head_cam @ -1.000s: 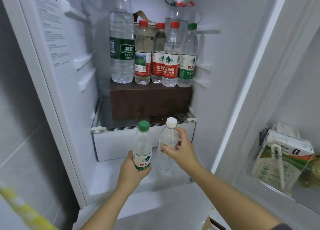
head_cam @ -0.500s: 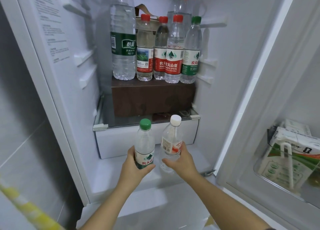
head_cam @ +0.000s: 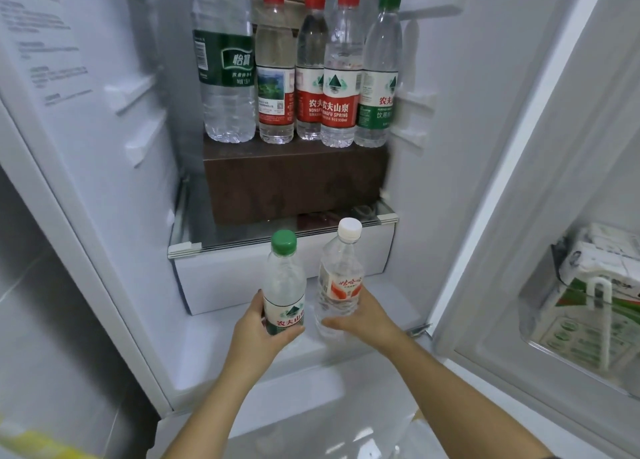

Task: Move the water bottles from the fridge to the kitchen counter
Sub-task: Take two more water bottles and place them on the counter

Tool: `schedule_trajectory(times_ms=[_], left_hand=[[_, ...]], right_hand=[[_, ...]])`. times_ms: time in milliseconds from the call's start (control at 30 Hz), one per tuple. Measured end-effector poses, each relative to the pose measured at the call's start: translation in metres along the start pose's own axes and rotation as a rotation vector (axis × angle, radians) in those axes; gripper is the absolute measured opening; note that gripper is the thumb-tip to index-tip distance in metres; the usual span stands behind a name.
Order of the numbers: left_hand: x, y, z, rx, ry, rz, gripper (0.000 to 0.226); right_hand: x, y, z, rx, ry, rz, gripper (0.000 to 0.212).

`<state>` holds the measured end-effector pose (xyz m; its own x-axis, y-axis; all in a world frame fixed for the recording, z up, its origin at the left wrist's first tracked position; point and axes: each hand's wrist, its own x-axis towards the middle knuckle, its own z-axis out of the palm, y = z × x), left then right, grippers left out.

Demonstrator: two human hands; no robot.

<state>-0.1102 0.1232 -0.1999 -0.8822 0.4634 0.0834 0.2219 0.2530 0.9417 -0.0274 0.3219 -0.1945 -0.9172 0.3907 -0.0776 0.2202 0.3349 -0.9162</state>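
Observation:
My left hand (head_cam: 254, 332) grips a green-capped water bottle (head_cam: 284, 278) around its lower body. My right hand (head_cam: 363, 316) grips a white-capped water bottle (head_cam: 341, 278) with a red and white label, tilted slightly right. Both bottles are held side by side in front of the open fridge, level with its white drawer (head_cam: 242, 271). Several more water bottles stand in a row on a brown box (head_cam: 294, 178) inside: a large green-labelled bottle (head_cam: 225, 64), red-capped ones (head_cam: 339, 78) and a green-capped one (head_cam: 379, 74).
The fridge door (head_cam: 540, 188) stands open at the right; its shelf holds cartons (head_cam: 595, 306) behind a clear rail. The fridge's left inner wall (head_cam: 86, 112) has shelf ledges. A grey tiled wall (head_cam: 38, 320) lies at the left.
Both hands have drawn the two bottles down and outward from the fridge. The white-capped bottle now tilts a little more to the right. The view has shifted closer.

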Motion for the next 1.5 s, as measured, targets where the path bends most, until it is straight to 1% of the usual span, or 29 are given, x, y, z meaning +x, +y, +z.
schedule_trajectory(times_ms=[133, 233, 367, 467, 567, 667, 733, 867, 900, 1067, 1167, 1200, 1267, 1367, 1500], left_hand=[[-0.003, 0.005, -0.001, 0.001, 0.008, -0.002, 0.054], [-0.009, 0.015, 0.004, -0.013, 0.005, 0.007, 0.051], [-0.023, 0.045, 0.018, -0.036, -0.036, 0.088, 0.047], [-0.044, 0.069, 0.034, -0.071, -0.081, 0.151, 0.05], [-0.075, 0.085, 0.052, -0.089, -0.172, 0.183, 0.053], [-0.11, 0.091, 0.075, -0.078, -0.278, 0.186, 0.05], [-0.138, 0.097, 0.094, -0.055, -0.354, 0.199, 0.053], [-0.195, 0.108, 0.136, -0.019, -0.489, 0.331, 0.053], [-0.214, 0.111, 0.149, -0.018, -0.527, 0.367, 0.051], [-0.294, 0.122, 0.2, -0.081, -0.655, 0.476, 0.05], [-0.346, 0.131, 0.228, -0.099, -0.748, 0.571, 0.051], [-0.364, 0.136, 0.237, -0.121, -0.781, 0.572, 0.05], [-0.398, 0.143, 0.257, -0.163, -0.841, 0.575, 0.048], [-0.443, 0.158, 0.286, -0.178, -0.93, 0.572, 0.055], [-0.499, 0.184, 0.323, -0.198, -1.089, 0.552, 0.048]], right_hand=[[-0.008, 0.004, 0.009, -0.009, 0.139, -0.016, 0.07], [-0.022, 0.008, 0.004, 0.031, 0.228, -0.008, 0.07], [-0.06, 0.002, -0.014, 0.038, 0.28, -0.015, 0.07], [-0.103, 0.001, -0.029, -0.018, 0.313, -0.023, 0.068], [-0.159, 0.011, -0.045, -0.023, 0.373, 0.008, 0.065], [-0.221, 0.026, -0.06, 0.014, 0.454, 0.07, 0.061], [-0.262, 0.036, -0.069, 0.008, 0.505, 0.113, 0.056], [-0.34, 0.051, -0.089, -0.022, 0.635, 0.159, 0.032], [-0.365, 0.055, -0.094, -0.021, 0.664, 0.17, 0.03], [-0.473, 0.075, -0.108, -0.013, 0.807, 0.238, 0.035], [-0.544, 0.085, -0.111, -0.043, 0.942, 0.304, 0.048], [-0.567, 0.088, -0.111, -0.058, 0.988, 0.328, 0.052], [-0.61, 0.091, -0.114, -0.092, 1.074, 0.378, 0.052], [-0.667, 0.095, -0.12, -0.127, 1.191, 0.45, 0.052], [-0.734, 0.101, -0.122, -0.159, 1.406, 0.504, 0.047]])
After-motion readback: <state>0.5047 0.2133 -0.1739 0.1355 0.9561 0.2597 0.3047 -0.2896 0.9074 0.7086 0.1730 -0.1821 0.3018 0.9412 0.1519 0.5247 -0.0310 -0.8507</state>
